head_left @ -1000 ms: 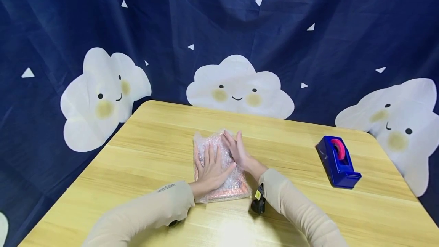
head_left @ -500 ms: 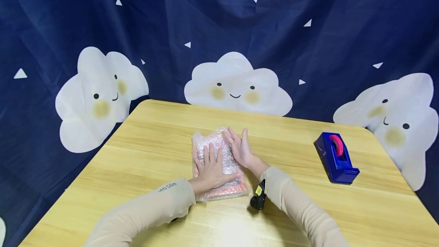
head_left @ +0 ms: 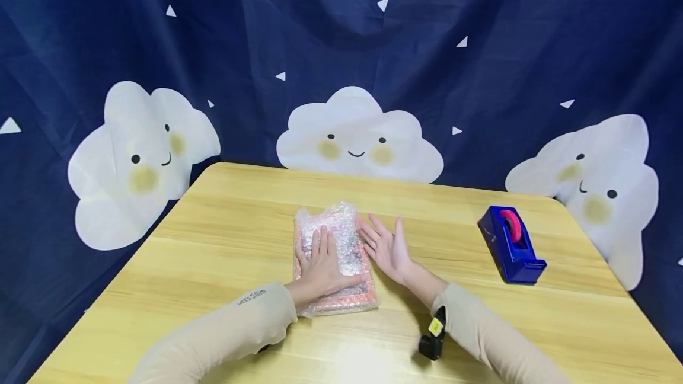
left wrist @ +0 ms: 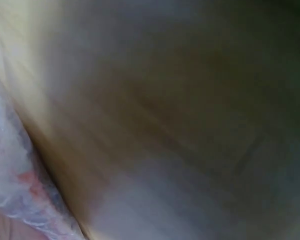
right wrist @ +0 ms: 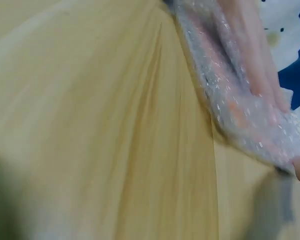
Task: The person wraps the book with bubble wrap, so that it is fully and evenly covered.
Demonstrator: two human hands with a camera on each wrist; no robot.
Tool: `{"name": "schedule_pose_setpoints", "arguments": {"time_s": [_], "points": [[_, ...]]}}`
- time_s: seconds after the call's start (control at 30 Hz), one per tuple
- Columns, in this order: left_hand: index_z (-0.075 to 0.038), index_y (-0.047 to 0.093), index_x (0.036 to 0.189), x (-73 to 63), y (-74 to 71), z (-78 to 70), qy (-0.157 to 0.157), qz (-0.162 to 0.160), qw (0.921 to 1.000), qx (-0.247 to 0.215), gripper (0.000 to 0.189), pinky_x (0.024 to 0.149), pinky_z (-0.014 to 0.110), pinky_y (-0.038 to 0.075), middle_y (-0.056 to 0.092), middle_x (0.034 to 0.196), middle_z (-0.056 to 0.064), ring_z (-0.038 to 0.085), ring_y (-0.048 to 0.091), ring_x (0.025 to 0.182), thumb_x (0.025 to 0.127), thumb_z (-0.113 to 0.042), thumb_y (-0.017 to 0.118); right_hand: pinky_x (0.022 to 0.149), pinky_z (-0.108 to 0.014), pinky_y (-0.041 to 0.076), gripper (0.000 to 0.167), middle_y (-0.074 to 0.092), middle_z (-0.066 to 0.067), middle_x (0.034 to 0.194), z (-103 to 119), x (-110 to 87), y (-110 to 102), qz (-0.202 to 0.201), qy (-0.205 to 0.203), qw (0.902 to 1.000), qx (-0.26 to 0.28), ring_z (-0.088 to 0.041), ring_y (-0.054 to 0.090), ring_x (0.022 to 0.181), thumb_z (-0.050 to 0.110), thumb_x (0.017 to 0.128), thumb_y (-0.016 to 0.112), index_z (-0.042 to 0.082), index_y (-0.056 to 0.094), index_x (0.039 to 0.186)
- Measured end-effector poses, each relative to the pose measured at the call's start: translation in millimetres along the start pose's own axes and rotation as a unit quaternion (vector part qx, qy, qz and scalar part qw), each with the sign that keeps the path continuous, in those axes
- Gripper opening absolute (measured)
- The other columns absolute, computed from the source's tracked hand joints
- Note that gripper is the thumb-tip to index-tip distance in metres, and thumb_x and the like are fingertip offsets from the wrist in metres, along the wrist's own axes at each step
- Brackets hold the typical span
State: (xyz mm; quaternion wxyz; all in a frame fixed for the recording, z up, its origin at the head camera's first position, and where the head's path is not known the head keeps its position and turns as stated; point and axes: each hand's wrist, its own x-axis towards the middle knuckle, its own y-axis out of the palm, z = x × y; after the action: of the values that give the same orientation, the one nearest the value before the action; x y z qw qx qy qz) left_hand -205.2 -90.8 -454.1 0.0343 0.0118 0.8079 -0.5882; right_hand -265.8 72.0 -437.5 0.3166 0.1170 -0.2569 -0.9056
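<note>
A flat rectangular item with an orange-pink border, wrapped in clear bubble wrap [head_left: 349, 249], lies on the wooden table. My left hand [head_left: 322, 268] rests flat on top of it, fingers spread and thumb reaching toward its right edge. Beside that right edge my right hand [head_left: 392, 253] is held with straight fingers and a turned-up palm, fingertips right at the wrap. The right wrist view catches the wrap's edge [right wrist: 260, 132] close up, with left-hand fingers over it. Only a corner of the wrapped item [left wrist: 20, 165] shows in the dim, blurred left wrist view.
A blue tape dispenser [head_left: 525, 269] carrying a roll of pink tape [head_left: 513, 224] stands on the right of the table [head_left: 240, 206]. Behind the table hangs a dark blue curtain [head_left: 240, 28] printed with smiling clouds.
My right hand has drawn off the top of the wrapped item to its right side, turning palm up. The left hand stays pressed on it. The head view has shifted slightly.
</note>
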Motion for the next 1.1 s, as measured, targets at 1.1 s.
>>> {"name": "schedule_pose_setpoints", "arguments": {"time_s": [1.1], "points": [[0.0, 0.007, 0.145, 9.3, -1.3, 8.1, 0.07, 0.024, 0.9972, -0.009, 0.123, 0.1, 0.065, -0.01, -0.008, 0.151, 0.016, 0.033, -0.008, 0.138, 0.063, -0.081, 0.051, 0.113, -0.03, 0.005, 0.075, 0.002, -0.008, 0.154, 60, -135.6, -81, 0.3, -0.169, 0.9363, 0.071, -0.024, -0.001, 0.139, 0.058, 0.084, -0.011, 0.013, -0.015, 0.145]]}}
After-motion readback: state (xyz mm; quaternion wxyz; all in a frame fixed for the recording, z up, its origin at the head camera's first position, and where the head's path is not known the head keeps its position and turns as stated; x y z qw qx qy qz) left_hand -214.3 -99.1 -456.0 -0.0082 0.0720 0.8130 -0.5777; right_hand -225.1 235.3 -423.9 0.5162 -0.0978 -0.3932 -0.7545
